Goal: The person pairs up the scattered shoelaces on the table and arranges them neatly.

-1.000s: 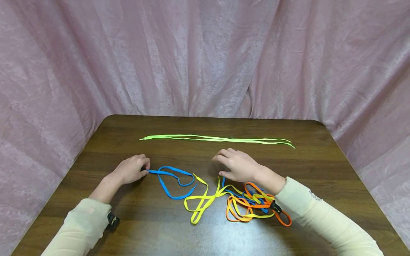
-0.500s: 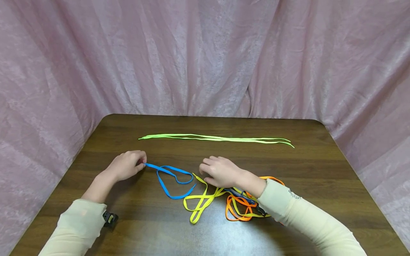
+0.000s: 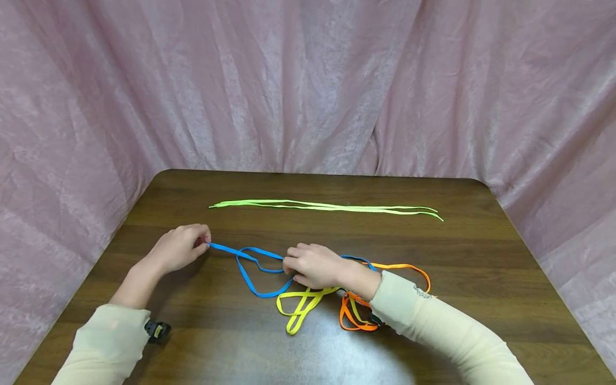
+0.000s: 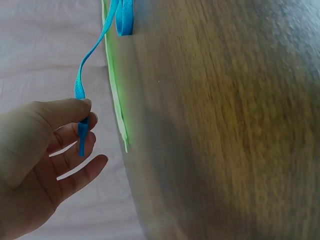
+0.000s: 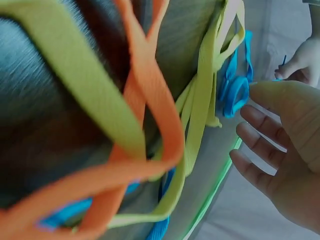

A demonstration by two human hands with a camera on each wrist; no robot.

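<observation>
My left hand (image 3: 178, 247) pinches a blue shoelace (image 3: 263, 295) near one end, between thumb and index finger. Its narrow tip (image 4: 82, 145) pokes out past the fingers in the left wrist view. From there the lace runs right into loose loops on the table. My right hand (image 3: 315, 266) is over the right part of those loops, palm down. In the right wrist view its fingers are loosely extended, with the thumb right at the blue loop. Below it lies a yellow shoelace (image 3: 300, 310), partly hidden by the hand.
Orange shoelace (image 3: 428, 278) loops lie tangled with yellow and blue ones under and around my right forearm. Bright green shoelaces (image 3: 332, 207) stretch side by side across the back of the wooden table (image 3: 216, 347). A pink curtain (image 3: 313, 85) hangs behind.
My right hand has moved left, from above the tangle to the blue loops. My left hand has drifted left and slightly back, drawing its blue end along. More orange shows behind the right forearm.
</observation>
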